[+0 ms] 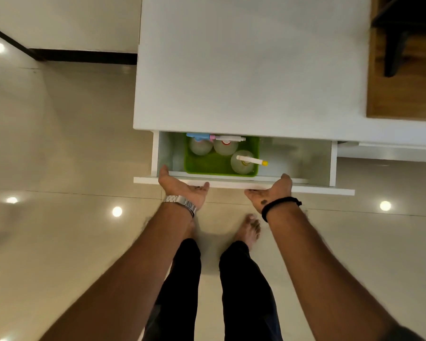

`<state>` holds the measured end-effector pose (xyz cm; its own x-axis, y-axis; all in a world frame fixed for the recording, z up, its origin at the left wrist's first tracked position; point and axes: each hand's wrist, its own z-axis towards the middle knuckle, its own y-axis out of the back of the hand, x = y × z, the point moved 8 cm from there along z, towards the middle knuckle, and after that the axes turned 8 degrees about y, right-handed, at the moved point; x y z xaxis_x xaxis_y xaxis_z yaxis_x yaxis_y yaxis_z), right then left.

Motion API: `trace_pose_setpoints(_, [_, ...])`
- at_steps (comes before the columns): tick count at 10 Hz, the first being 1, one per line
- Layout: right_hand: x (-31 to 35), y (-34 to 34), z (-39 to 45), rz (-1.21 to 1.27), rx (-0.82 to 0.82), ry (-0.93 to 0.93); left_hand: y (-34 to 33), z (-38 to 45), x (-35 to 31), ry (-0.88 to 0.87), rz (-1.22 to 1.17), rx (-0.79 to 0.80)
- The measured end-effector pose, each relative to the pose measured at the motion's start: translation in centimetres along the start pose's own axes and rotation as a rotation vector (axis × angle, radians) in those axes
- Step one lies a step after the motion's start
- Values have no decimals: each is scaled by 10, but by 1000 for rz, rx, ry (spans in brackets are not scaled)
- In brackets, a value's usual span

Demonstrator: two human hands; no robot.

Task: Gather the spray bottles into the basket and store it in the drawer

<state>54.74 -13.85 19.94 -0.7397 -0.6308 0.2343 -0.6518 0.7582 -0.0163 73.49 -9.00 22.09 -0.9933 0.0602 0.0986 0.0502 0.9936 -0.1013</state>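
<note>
Well — left hand (pixel 182 188) and right hand (pixel 272 193) on the drawer (pixel 231 183), grip unclear; thumbs (pixel 164 169) over its rim could jam under the bench (pixel 253 70).

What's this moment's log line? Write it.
drawer open | green basket inside, holding three spray bottles | left hand, right hand on drawer front

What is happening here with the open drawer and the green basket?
A person stands at a white cabinet whose drawer is pulled open. A green basket sits inside the drawer and holds three spray bottles. The left hand and the right hand both rest against the front of the drawer and hold nothing else. The basket is in its place, but the drawer is not yet closed.
</note>
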Motion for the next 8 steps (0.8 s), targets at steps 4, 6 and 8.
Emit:
trace_pose_setpoints(4, [67,-75,6,-22,168,142,-71,5,-57,-175,221,170])
trace_pose_setpoints(6, [81,-90,8,-115,219,186,-82,5,-78,-222,326,206])
trace_pose_setpoints(8, [57,-81,-2,-519,319,261,-67,4,-72,-281,900,82])
